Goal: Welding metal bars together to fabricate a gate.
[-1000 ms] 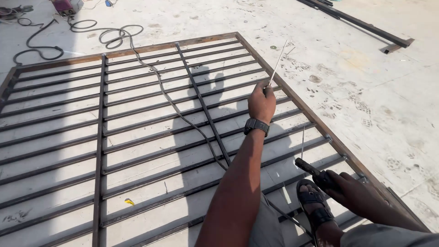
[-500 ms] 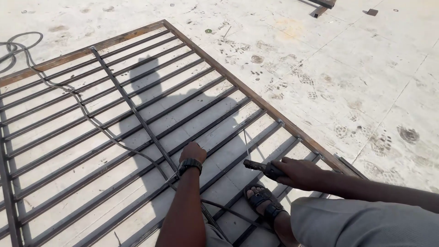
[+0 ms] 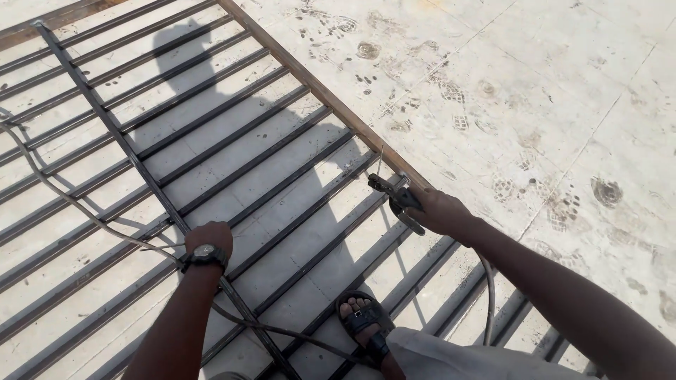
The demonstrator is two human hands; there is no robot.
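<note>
In the head view, the person's right hand (image 3: pixel 440 210) is closed around a welding electrode holder (image 3: pixel 396 197), a dark clamp with a thin rod (image 3: pixel 380 162) standing up from its nose. The rod's tip sits close to the outer rail of a large metal grille (image 3: pixel 232 151) that lies flat on the concrete floor (image 3: pixel 549 91). The left hand (image 3: pixel 209 239), with a wristwatch (image 3: pixel 205 255) on its wrist, is curled into a loose fist and rests on the grille's cross bar. A cable (image 3: pixel 63 200) trails over the bars, and a sandalled foot (image 3: pixel 362 320) stands between two of them.

The holder looks light and rigid, best held by its insulated handle well back from the clamp, as it is here. The rod seems thin and brittle, likely to snap or bend if pressed sideways. The grille appears heavy and stiff, unlikely to shift under a resting hand, and its bare steel would be hard-edged and possibly hot near any weld
</note>
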